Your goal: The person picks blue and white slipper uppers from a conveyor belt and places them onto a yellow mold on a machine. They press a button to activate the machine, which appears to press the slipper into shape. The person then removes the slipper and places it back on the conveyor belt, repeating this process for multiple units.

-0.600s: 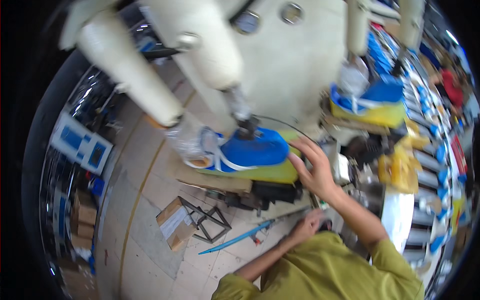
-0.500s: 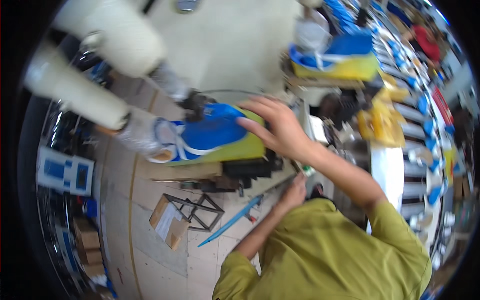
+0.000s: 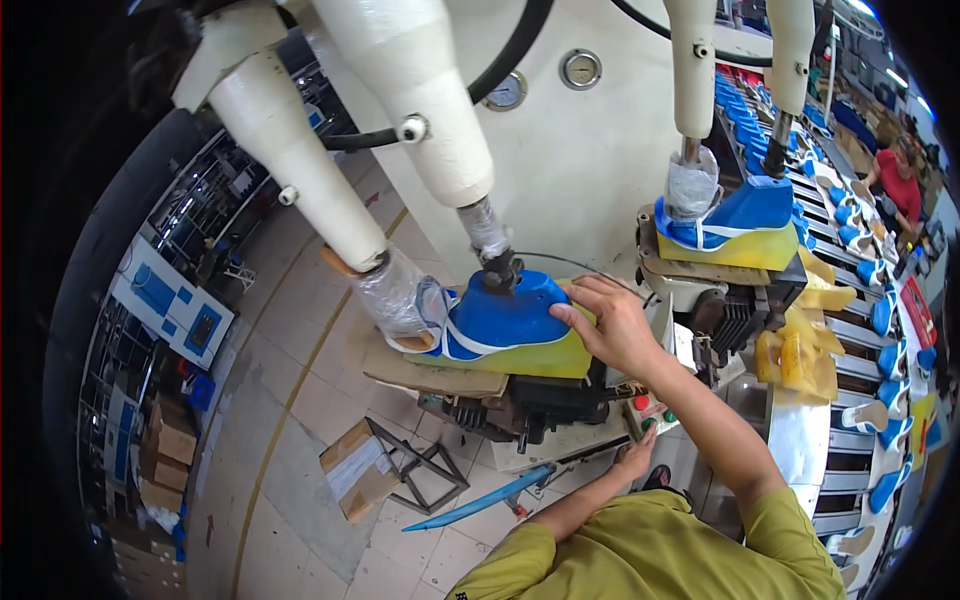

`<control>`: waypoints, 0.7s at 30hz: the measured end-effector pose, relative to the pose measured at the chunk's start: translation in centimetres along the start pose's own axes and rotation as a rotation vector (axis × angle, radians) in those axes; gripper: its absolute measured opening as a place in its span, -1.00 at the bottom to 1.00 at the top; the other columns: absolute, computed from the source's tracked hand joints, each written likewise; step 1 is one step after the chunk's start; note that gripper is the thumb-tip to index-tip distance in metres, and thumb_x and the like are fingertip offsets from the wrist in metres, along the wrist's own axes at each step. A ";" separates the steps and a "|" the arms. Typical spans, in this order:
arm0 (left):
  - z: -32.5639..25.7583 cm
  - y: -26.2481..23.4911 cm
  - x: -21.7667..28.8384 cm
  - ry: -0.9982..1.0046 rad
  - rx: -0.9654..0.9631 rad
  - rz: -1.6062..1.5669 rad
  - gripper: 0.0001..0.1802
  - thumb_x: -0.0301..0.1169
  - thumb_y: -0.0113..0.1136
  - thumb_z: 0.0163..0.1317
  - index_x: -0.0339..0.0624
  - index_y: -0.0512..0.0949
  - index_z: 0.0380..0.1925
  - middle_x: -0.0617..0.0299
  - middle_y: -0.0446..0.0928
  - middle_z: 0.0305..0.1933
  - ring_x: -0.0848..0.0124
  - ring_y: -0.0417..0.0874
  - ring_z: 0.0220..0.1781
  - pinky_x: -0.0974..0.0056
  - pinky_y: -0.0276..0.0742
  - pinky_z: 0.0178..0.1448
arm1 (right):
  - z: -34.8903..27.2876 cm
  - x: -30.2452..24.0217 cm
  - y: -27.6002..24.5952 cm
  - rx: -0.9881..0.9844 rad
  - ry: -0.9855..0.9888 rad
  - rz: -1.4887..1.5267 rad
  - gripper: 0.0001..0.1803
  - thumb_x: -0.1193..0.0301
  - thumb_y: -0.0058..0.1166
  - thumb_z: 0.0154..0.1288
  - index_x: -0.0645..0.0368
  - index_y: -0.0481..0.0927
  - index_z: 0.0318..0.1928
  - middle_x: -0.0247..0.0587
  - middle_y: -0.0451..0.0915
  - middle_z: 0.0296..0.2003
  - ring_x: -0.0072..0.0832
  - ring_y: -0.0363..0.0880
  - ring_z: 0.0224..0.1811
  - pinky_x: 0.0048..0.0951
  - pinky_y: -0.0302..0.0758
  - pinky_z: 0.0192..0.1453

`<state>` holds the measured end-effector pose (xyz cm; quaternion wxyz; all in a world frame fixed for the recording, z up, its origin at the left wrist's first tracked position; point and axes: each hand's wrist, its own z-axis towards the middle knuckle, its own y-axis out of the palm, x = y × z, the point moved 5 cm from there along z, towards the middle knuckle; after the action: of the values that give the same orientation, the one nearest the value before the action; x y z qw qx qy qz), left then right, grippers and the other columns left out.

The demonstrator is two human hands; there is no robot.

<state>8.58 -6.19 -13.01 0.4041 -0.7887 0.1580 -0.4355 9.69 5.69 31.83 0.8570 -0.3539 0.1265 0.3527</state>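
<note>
A blue shoe last (image 3: 505,315) with a white-strapped sandal upper lies on a yellow pad (image 3: 545,362) under a press. My right hand (image 3: 618,322) wraps its heel end, thumb on the near side and fingers on the far side. One press rod (image 3: 485,232) meets the top of the last, while a plastic-wrapped press head (image 3: 402,312) sits over the toe. My left hand (image 3: 634,458) is low beside the machine, fingers stretched to a green button (image 3: 649,425) on a small control box (image 3: 655,408) that also has a red button.
A second press station holds another blue last (image 3: 755,205) on a yellow pad. Yellow blocks (image 3: 800,355) lie beside a roller conveyor (image 3: 855,385) carrying blue lasts and shoe parts. On the floor are a metal frame (image 3: 435,475) with cardboard and a blue pedal-like bar (image 3: 490,503). Someone in red is far right.
The view has shifted, bringing the press cylinders and gauges into sight. My right hand has come closer around the heel of the last. My left hand stays by the control box.
</note>
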 end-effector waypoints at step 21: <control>3.0 -11.0 27.9 0.551 -0.211 -0.847 -0.31 -0.12 0.07 0.26 -0.26 0.30 0.33 -0.12 0.13 0.51 -0.09 0.30 0.36 -0.06 0.24 0.38 | -17.0 -4.8 -11.0 0.273 -0.096 -0.158 -0.75 0.35 0.07 0.43 0.19 0.62 0.01 0.00 0.57 -0.10 -0.05 0.55 -0.05 -0.09 0.50 0.00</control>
<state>25.81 -14.61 10.20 0.0539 -0.6761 -0.0314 -0.7341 14.43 -14.14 27.59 0.9272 -0.2260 0.1039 0.2802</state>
